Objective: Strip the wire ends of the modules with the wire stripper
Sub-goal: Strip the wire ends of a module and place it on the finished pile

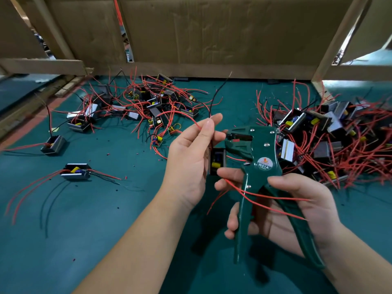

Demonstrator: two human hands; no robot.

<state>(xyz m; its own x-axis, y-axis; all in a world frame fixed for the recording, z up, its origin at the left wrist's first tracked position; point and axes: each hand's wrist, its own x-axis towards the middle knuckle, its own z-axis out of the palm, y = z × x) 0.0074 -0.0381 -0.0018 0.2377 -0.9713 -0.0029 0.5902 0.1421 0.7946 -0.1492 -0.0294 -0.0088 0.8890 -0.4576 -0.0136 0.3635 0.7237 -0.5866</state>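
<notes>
Your left hand holds the module, pinching its black wire, axis rising away; your right hand grips the wire stripper, head just right of it.

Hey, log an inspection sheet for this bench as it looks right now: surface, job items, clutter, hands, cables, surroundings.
Surface: teal mat, bare in the foreground.
Job's things: green wire stripper, handles apart; held module beside its head; left pile and right pile of modules; two loose modules at far left.
Clutter: small red and black insulation scraps scattered on the mat.
Hands: left hand holds the module and pinches its black wire; right hand grips the stripper handles.
Cables: black wire rises from the pinch; red wires trail across the right hand.
Surroundings: cardboard panels and wooden frame behind.
</notes>
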